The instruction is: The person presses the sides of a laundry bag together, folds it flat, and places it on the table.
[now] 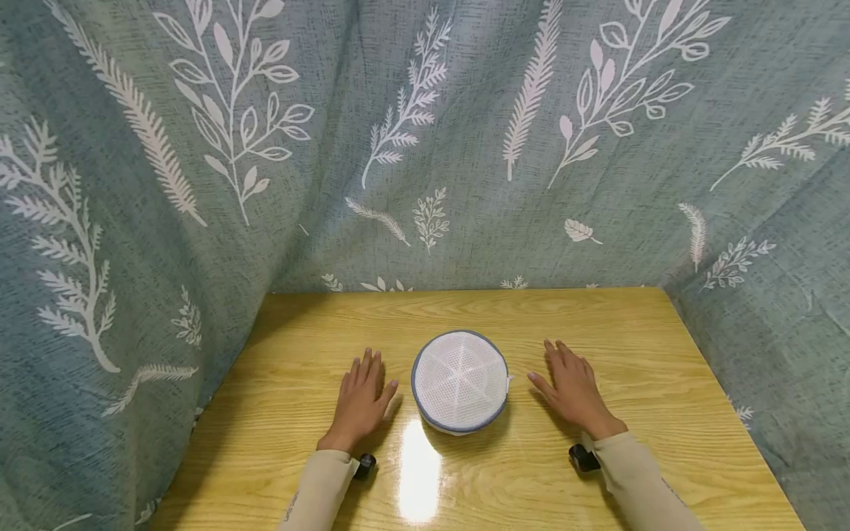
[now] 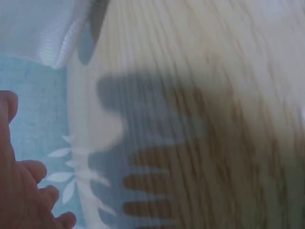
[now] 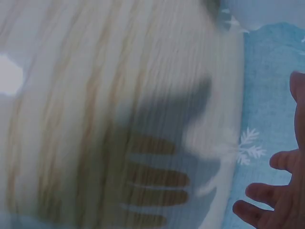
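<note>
A round white mesh laundry bag [image 1: 460, 380] with blue-grey trim stands on the wooden table between both hands. Six pale seams cross its top, and a small white tag sticks out on its right. To the left of the bag is my left hand [image 1: 358, 405], fingers extended and thumb towards the bag, not touching it. My right hand [image 1: 576, 391] lies on the other side, fingers spread and likewise apart from it. Both wrist views show the hands' shadows on the wood, with a blurred part of the bag [image 2: 38, 28] in the upper corner.
The wooden table [image 1: 319, 324] carries a bright reflection in front of the bag. Blue-green curtains [image 1: 478, 221] with white leaf prints hang along the back and both sides. A small black device [image 1: 584, 458] is worn at the right wrist, another [image 1: 365, 466] at the left.
</note>
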The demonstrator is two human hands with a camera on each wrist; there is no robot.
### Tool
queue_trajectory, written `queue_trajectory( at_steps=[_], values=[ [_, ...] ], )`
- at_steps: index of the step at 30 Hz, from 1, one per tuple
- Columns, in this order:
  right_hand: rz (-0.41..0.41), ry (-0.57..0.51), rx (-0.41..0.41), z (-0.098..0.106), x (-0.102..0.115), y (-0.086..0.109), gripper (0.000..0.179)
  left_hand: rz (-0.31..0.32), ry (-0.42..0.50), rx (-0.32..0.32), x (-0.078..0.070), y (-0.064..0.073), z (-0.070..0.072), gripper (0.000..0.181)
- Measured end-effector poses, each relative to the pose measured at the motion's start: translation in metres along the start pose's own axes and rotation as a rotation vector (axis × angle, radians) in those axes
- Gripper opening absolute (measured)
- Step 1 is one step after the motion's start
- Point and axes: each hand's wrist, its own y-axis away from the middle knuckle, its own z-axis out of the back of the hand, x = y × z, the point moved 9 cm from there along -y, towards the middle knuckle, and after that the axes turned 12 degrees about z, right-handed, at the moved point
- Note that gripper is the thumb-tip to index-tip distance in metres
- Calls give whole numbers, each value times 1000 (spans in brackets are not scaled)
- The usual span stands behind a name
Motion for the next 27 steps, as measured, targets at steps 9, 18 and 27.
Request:
queue_trajectory(
  at_steps=[9,18,27],
  values=[
    [25,-33,-41,2,12,-7,65,4,163,10,-13,3,4,68],
    [-27,-242,-13,2,21,-12,63,12,494,82,-26,2,11,61],
    [-77,-416,-34,1,30,-19,59,27,659,101,-35,5,15,54]
  ],
)
